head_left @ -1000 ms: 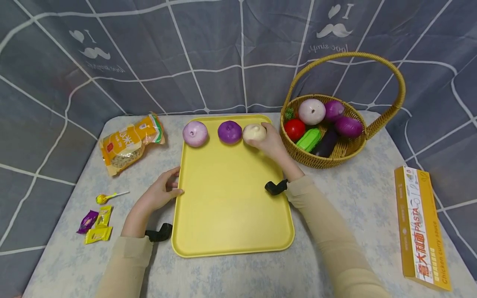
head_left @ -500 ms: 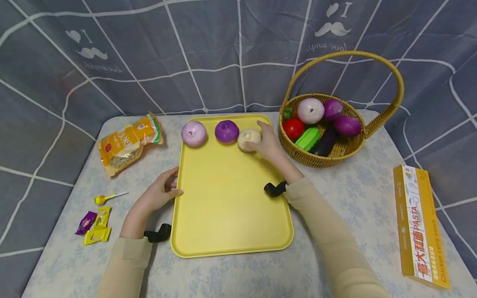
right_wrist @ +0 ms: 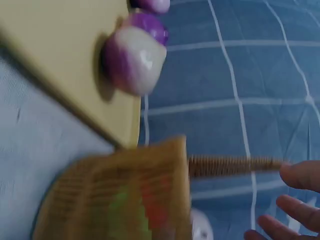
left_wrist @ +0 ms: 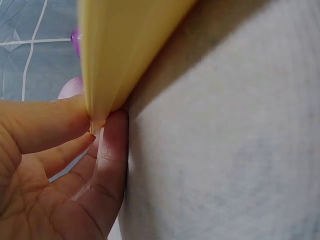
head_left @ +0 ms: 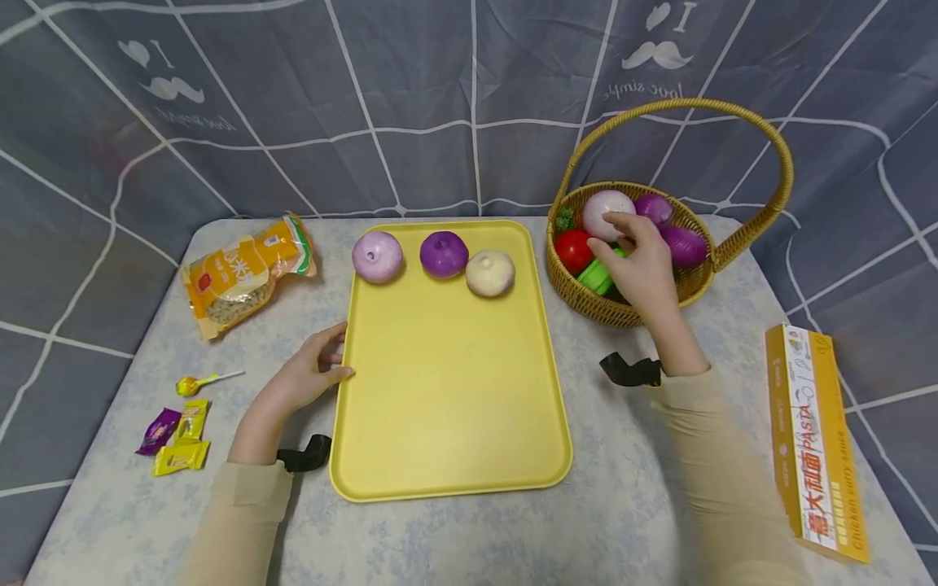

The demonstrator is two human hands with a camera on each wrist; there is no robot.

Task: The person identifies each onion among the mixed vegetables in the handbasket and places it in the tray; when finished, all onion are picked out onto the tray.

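My left hand (head_left: 304, 374) pinches the left rim of the yellow tray (head_left: 447, 382); the left wrist view shows thumb on one face of the rim and fingers on the other. Along the tray's far end sit a light purple onion (head_left: 377, 257), a dark purple onion (head_left: 444, 255) and a whitish onion (head_left: 490, 273). Fingers spread and holding nothing, my right hand (head_left: 645, 264) hovers over the wicker basket (head_left: 586, 299). Beneath and around it in the basket are a pale onion (head_left: 604, 213), a red tomato (head_left: 573, 251), a green ridged vegetable (head_left: 597, 277) and purple onions (head_left: 685, 247), partly covered.
The basket's tall handle (head_left: 780, 175) arches over its right side. A pasta box (head_left: 817, 439) lies at the right. On the left are an orange grain bag (head_left: 249, 273), a lollipop (head_left: 189, 386) and several wrapped candies (head_left: 179, 457). A grey checked curtain (head_left: 410, 98) hangs behind.
My right hand set the whitish onion beside the dark purple one, let it go and moved right over the basket. The left hand stays at the tray's rim.
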